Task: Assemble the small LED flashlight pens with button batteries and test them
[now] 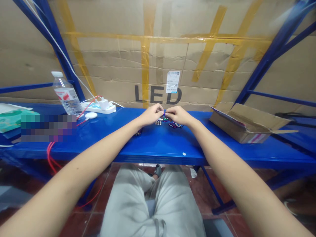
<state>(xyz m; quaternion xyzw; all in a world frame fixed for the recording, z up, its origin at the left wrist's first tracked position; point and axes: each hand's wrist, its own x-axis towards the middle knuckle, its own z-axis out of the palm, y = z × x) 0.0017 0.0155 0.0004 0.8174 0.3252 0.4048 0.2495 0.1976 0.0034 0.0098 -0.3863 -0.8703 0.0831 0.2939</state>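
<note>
Above the back part of the blue table, my left hand and my right hand almost meet, the fingers of each closed in a pinch. What they pinch is too small to make out; a bit of purple shows between the fingertips. Just below lie several small shiny metal pieces, close to my left fingers. A loop of thin dark and purple wire rests on the table under my right hand. More small dark pieces lie beside my left forearm, which partly hides them.
The blue table has an open cardboard box at right. At left stand a tilted water bottle, a white power strip with cables, and a green packet. A large taped carton rises behind.
</note>
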